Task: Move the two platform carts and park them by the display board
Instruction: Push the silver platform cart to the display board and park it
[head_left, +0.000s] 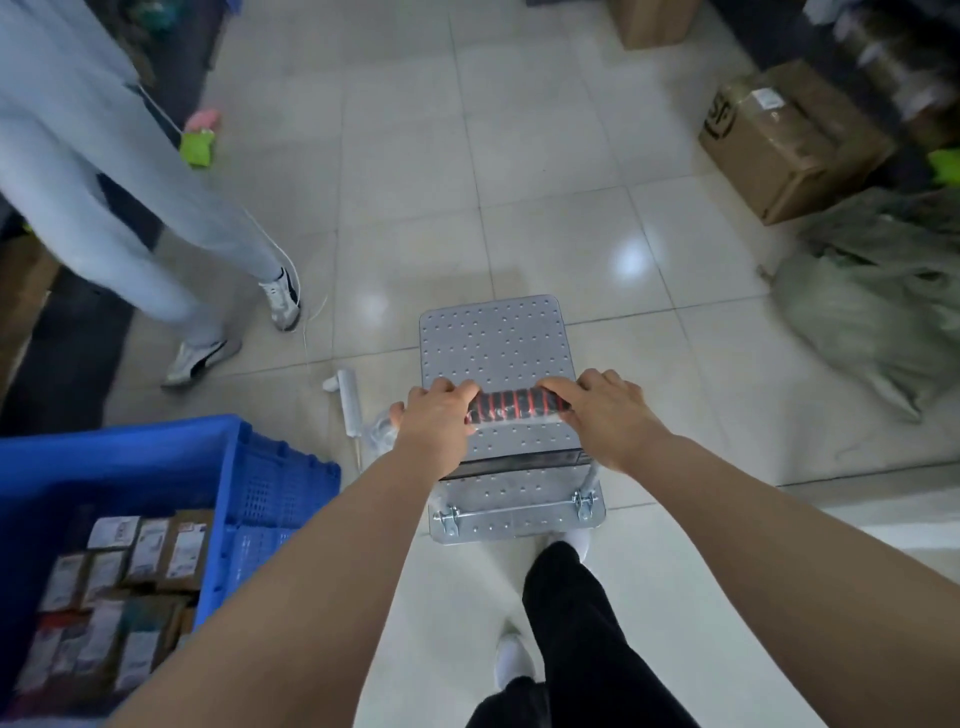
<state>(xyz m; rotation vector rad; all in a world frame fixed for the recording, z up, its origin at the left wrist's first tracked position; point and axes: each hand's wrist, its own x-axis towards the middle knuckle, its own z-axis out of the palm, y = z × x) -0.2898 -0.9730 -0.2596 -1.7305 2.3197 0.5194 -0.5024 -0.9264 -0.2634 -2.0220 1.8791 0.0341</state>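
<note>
A grey metal platform cart (493, 343) with a dimpled deck stands on the tiled floor right in front of me. Its handle (511, 406) has a black grip with red rings. My left hand (436, 421) grips the handle's left end and my right hand (608, 410) grips its right end. My legs in black trousers and white shoes are just behind the cart. Only one cart is in view, and no display board shows.
A blue crate (171, 499) of small boxes sits at the lower left. A person in grey trousers (156, 208) walks at the left. A white tube (349, 402) lies on the floor. Cardboard boxes (789, 140) and a bulky sack (883, 301) line the right.
</note>
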